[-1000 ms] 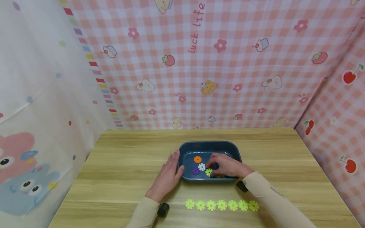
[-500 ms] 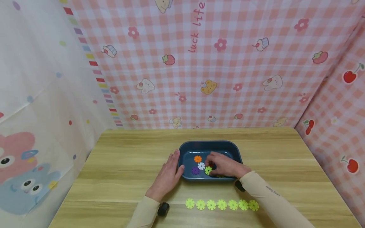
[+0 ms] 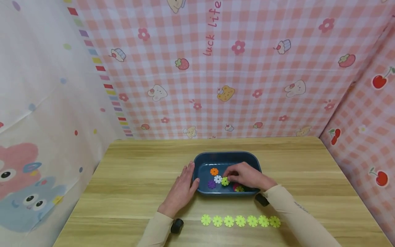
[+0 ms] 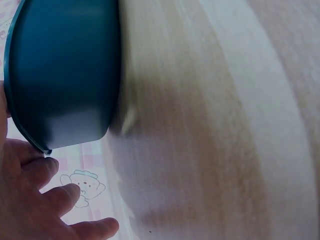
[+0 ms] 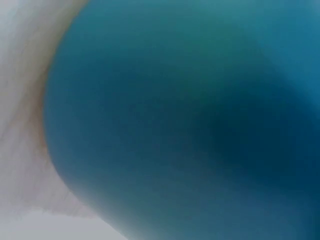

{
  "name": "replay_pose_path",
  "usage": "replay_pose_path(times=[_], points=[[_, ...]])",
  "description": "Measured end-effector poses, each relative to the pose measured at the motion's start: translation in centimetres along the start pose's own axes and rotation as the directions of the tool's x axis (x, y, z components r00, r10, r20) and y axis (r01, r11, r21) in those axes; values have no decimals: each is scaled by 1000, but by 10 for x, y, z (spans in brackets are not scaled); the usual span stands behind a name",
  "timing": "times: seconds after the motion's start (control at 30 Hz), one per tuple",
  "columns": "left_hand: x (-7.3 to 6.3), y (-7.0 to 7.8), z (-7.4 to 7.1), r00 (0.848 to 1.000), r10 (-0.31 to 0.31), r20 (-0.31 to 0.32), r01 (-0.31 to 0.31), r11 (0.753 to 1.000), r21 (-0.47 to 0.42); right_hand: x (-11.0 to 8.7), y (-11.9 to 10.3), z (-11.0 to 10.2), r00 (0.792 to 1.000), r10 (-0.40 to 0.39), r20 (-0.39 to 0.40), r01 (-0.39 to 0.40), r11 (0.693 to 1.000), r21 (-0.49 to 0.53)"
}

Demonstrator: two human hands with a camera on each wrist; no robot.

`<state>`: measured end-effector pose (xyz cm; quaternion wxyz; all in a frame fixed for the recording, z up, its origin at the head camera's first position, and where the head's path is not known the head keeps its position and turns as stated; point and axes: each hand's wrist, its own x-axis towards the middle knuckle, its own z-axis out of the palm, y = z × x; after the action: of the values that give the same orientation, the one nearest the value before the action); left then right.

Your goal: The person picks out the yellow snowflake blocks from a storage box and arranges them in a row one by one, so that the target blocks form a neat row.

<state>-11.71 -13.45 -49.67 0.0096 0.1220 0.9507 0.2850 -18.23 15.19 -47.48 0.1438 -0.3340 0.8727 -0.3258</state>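
A dark blue tray (image 3: 226,157) stands on the table with several plastic snowflake discs inside. My right hand (image 3: 248,176) reaches over its right side and pinches a yellow-green snowflake disc (image 3: 225,181) between thumb and fingers. Left of that disc lie an orange disc (image 3: 214,171), a white disc (image 3: 217,179) and a purple disc (image 3: 211,184). My left hand (image 3: 180,192) rests against the tray's left end, fingers extended; the left wrist view shows its fingers (image 4: 62,197) at the tray's rim. Blurred blue tray wall (image 5: 165,140) fills most of the right wrist view.
A straight row of yellow-green discs (image 3: 240,221) lies on the wooden table (image 3: 139,178) in front of the tray. Under the right hand, a pink disc (image 3: 236,186) and another yellow-green disc (image 3: 239,189) sit in the tray. A checked cloth (image 3: 197,79) hangs behind.
My right hand has lifted slightly, bringing the pinched yellow-green disc up and uncovering the pink and yellow-green discs beneath. The left hand has stayed at the tray's end.
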Motion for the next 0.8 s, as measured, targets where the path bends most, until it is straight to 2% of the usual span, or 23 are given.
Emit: replay_pose_path(times=[0.23, 0.53, 0.67, 0.8], points=[[1, 1, 0, 1000, -11, 2, 11, 1000, -6, -15, -7, -7, 995, 22, -95, -15, 997, 73], [1, 0, 1, 1000, -17, 7, 17, 1000, -8, -37, -12, -12, 986, 77, -149, -54, 986, 156], [1, 0, 1, 1000, -8, 5, 8, 1000, -10, -48, -12, -14, 978, 101, -180, -72, 985, 156], [2, 0, 1, 1000, -2, 0, 2, 1000, -15, -58, -10, -17, 973, 88, -212, -61, 990, 130]])
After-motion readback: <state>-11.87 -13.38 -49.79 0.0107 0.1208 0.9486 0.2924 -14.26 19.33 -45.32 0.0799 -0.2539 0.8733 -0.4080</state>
